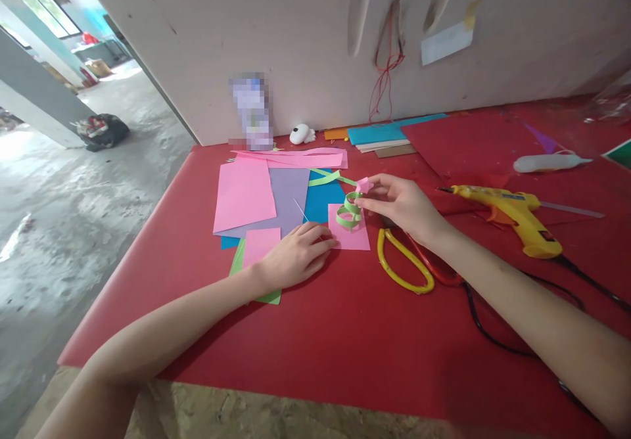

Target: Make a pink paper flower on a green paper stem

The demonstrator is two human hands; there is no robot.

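Note:
My right hand [394, 202] pinches a small pink folded paper piece [363, 185] between thumb and fingers. A curled light-green paper strip [349, 217] hangs in loops just below it, over a pink paper square [357, 238]. My left hand [303, 252] is curled low over the table, its fingertips at the left edge of that square. A thin white stick [300, 209] sticks up from behind its knuckles and appears held in it; the lower end is hidden. Beneath my right hand lie scissors with yellow and red handles [405, 275], blades mostly covered.
Pink sheets [244, 196], a lilac sheet [290, 196] and blue paper [325, 196] overlap on the red table [320, 347]. A yellow glue gun [527, 219] with a black cord lies at right. Along the wall are a white figurine [302, 134] and coloured sheets [384, 130].

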